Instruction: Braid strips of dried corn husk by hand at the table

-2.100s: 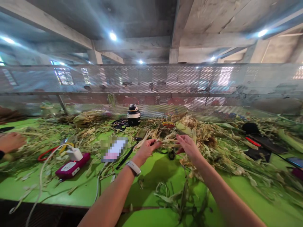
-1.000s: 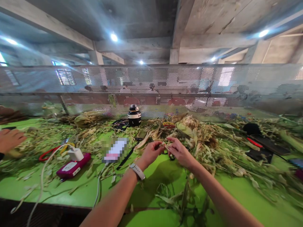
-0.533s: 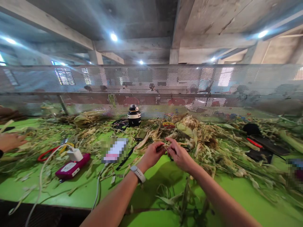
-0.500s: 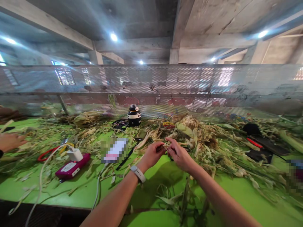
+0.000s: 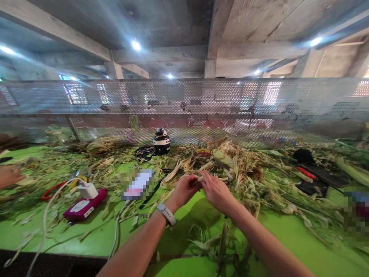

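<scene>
My left hand [image 5: 186,189], with a white band on its wrist, is closed in a pinch in the middle of the head view. Close against it is my right hand [image 5: 216,190], its fingers bent together and the tips meeting those of the left. Whatever lies between the fingertips is too small and covered to name. Just beyond both hands lies a heap of dry corn husks [image 5: 221,157]. Nearer to me, below the hands, loose green husk strips [image 5: 211,242] lie on the green table [image 5: 184,227].
On the left are a magenta power strip [image 5: 85,206] with a white charger [image 5: 88,190], its cable, and a phone [image 5: 140,184]. A black jar [image 5: 162,141] stands before a perforated metal screen [image 5: 184,96]. Scissors with red handles [image 5: 53,191] and another person's hand [image 5: 10,176] are at far left.
My right hand has closed in, its fingers now flatter and nearer to the left fingertips. The view has shifted slightly right. The other person's hand has moved toward the left edge.
</scene>
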`<action>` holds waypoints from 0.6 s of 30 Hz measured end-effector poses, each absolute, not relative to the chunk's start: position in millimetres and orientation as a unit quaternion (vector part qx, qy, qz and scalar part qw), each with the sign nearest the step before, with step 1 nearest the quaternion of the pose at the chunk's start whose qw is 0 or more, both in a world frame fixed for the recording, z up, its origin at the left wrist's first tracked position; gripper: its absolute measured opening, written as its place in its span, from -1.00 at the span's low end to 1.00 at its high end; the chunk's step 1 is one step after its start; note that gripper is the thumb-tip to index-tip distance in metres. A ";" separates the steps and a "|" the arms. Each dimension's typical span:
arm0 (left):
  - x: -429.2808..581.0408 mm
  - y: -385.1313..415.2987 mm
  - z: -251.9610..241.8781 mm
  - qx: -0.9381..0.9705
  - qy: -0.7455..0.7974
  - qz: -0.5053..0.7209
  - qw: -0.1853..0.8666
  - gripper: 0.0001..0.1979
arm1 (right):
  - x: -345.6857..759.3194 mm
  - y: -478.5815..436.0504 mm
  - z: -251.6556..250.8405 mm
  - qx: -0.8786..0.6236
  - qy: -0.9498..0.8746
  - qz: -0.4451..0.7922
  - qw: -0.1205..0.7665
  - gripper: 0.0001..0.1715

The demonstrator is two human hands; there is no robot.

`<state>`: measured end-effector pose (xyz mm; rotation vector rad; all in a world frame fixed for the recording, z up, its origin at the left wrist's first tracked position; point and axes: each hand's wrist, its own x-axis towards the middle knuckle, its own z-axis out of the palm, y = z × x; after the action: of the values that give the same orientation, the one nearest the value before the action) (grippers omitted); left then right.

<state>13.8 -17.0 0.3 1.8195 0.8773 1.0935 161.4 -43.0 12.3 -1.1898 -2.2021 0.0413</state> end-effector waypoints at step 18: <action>8.1 -12.6 5.0 0.640 0.370 0.444 0.506 -0.58 | 188.2 -32.1 25.6 -0.426 -0.776 0.194 0.422 -0.53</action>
<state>8.1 -12.6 5.0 1.5439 0.8936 1.0718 188.2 -32.1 25.6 -1.0658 -1.9439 0.4846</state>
